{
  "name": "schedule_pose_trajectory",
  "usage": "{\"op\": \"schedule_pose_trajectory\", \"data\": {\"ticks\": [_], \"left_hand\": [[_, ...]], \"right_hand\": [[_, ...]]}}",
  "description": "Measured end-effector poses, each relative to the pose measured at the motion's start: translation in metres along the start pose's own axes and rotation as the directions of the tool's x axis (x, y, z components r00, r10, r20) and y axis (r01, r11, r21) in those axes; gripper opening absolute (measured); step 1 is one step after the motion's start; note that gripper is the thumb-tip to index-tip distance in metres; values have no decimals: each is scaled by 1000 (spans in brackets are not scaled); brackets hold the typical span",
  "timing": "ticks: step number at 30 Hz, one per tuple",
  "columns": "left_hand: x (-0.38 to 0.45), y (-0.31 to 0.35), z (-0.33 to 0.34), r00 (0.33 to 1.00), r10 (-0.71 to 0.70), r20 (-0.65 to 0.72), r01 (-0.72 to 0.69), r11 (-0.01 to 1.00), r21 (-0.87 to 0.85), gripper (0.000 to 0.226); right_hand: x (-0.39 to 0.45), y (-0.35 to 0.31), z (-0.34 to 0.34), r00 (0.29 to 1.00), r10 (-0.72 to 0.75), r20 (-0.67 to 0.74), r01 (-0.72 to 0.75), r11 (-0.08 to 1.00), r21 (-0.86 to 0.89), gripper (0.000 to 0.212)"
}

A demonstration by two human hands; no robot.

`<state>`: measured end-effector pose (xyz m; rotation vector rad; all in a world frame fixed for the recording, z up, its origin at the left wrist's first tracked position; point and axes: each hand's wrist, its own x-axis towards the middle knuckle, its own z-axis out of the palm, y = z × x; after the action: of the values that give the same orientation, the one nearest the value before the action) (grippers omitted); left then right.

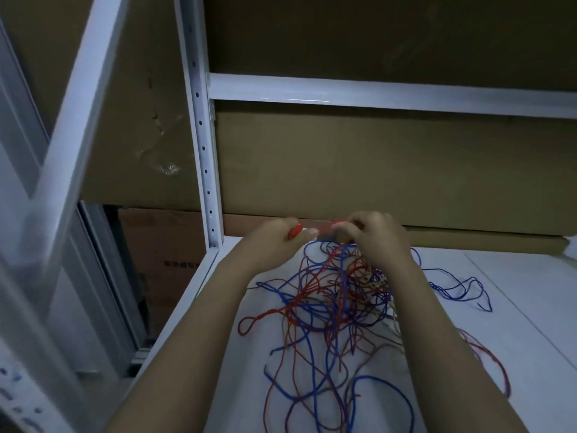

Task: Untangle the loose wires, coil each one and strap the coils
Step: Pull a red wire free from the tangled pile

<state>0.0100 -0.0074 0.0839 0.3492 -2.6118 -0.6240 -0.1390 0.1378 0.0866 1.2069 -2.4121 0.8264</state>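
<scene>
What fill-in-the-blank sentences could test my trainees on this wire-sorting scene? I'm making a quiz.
1. The tangled wires lie on a ____ shelf surface.
2. The left hand grips a ____ wire.
3. Both hands are at the ____ edge of the tangle.
4. The sheet behind the rack post is ____.

Missing words: white; red; far; cardboard

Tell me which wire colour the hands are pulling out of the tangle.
The red wire: the left hand and right hand each pinch it, while the blue wires lie loose on the white shelf.
</scene>
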Motion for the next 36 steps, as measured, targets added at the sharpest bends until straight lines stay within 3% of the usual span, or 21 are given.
{"op": "schedule_pose_trajectory", "data": {"ticks": [3,5,9,11,14,17,19,22,24,27,29,31,33,36], "left_hand": [[3,5,3,998,21,51,-19,999,-33,45],[-1,3,4,1000,-11,22,15,976,-215,42],[-8,6,0,989,-117,-94,44,822,-568,42],[-7,10,0,977,-165,-134,39,759,-650,42],[-2,16,7,970,-185,-159,43,771,-635,42],[9,20,14,966,-184,-183,51,825,-563,42],[17,27,15,955,-195,-225,40,834,-550,42],[25,35,17,960,-162,-228,49,899,-435,41],[23,34,24,978,-159,-138,102,931,-350,42],[7,24,40,981,-194,-18,182,945,-272,45],[-9,17,54,975,-215,54,221,941,-257,42],[-25,12,69,957,-243,156,276,928,-250,47],[-38,10,83,916,-289,280,350,914,-203,57],[-55,8,98,856,-348,382,403,913,-71,103]], "right_hand": [[-3,10,19,998,55,18,-55,998,-22,40],[-11,20,32,995,28,96,-28,1000,-6,42],[-24,49,35,973,-53,226,55,998,-4,23],[-29,55,32,985,-53,164,38,995,93,22],[-18,49,15,989,149,-10,-135,920,369,28],[12,29,-16,952,303,-30,-181,641,746,23],[31,18,-40,939,330,-95,-108,546,831,21],[41,14,-51,935,326,-140,-48,508,860,17],[33,18,-40,963,267,-38,-119,545,830,17],[6,33,-18,993,81,87,-118,769,628,20],[-18,45,-7,974,-28,226,-94,854,512,21],[-43,54,0,935,-55,349,-94,913,398,46],[-64,59,7,908,-103,406,2,970,242,83],[-92,66,16,833,-113,542,105,993,46,125]]}}
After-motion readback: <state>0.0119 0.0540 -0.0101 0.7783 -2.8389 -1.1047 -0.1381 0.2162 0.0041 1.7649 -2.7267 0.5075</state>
